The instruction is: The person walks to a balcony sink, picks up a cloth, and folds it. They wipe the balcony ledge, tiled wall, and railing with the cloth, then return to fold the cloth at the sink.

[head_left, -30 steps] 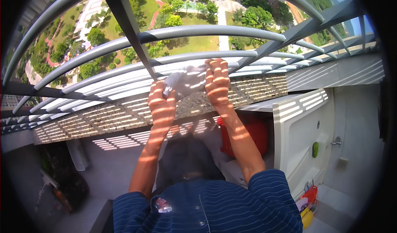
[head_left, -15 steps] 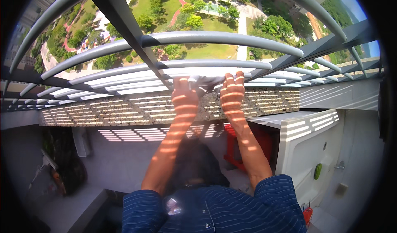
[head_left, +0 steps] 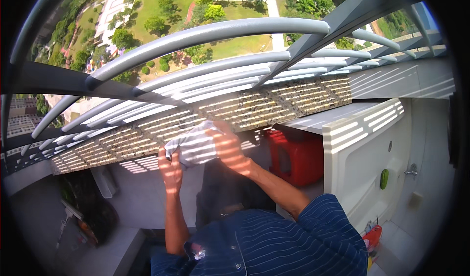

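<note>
A whitish-grey cloth point(head_left: 195, 144) hangs bunched between my two hands, striped by sun and shadow. My left hand point(head_left: 170, 172) has its fingers closed on the cloth's left edge. Across from it, my right hand point(head_left: 229, 148) grips the right side, its fingertips partly blurred. Both hands are at the near edge of the speckled stone sill point(head_left: 274, 104), and the cloth covers part of that edge. Just beyond the sill run the grey metal bars point(head_left: 210, 29) of a railing.
Through the bars, trees and lawn point(head_left: 176, 2) show far below. A white sink point(head_left: 362, 149) stands at the right, with a green cucumber-like vegetable point(head_left: 384, 178) in it and a tap point(head_left: 411, 170) beside it. Under its left side is a red plastic object point(head_left: 298, 161).
Both hands have drawn back from the bars toward me and to the left, bringing the cloth along. More of the cloth shows between them. My view has also turned.
</note>
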Demonstrator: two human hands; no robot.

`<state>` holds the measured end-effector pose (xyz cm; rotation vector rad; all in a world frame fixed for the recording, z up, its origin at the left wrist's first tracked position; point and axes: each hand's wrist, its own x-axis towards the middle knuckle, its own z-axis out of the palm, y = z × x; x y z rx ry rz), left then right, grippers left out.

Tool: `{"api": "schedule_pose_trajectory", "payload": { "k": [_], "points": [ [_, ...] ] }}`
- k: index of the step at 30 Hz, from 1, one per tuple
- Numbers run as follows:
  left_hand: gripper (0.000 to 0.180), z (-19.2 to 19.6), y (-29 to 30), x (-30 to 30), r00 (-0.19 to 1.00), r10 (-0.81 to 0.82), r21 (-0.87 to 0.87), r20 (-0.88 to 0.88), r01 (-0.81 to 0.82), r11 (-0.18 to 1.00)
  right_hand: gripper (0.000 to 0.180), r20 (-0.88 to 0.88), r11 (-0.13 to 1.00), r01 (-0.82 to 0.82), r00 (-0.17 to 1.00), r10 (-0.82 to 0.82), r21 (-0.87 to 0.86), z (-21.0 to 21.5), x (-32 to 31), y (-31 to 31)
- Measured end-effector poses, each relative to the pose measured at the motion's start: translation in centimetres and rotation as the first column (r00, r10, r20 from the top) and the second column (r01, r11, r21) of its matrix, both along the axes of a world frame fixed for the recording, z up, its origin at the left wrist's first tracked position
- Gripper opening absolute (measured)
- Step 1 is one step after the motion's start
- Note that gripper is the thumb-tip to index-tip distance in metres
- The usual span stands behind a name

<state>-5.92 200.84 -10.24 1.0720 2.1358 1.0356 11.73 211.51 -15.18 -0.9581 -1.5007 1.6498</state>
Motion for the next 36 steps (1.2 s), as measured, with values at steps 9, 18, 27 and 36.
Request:
{"api": "schedule_pose_trajectory", "payload": {
  "k": [9, 18, 27, 36],
  "points": [
    [0.027, -8.7, 11.6, 7.6, 0.969, 0.045, -0.038, 0.241, -0.037, 0.999, 0.024, 0.492, 0.847, 0.219, 0.733, -0.47, 0.483, -2.8, 9.2, 6.8],
    [0.034, -12.5, 14.7, 13.8, 0.824, -0.328, 0.142, -0.462, 0.434, 0.89, 0.033, 0.471, 0.794, 0.289, 0.678, -0.564, 0.535, -8.6, 11.0, 8.0],
    [0.061, -13.5, 14.0, 14.1, 0.488, -0.658, -0.249, -0.573, 0.662, 0.707, 0.041, 0.196, 0.9, 0.401, 0.881, -0.431, 0.173, -11.1, 10.0, 5.9],
    [0.079, -12.7, 11.6, 9.9, 0.495, -0.749, -0.333, -0.441, 0.685, 0.648, 0.039, 0.69, 0.738, -0.149, 0.513, -0.511, 0.658, -9.7, 5.2, 3.9]
  ]
}}
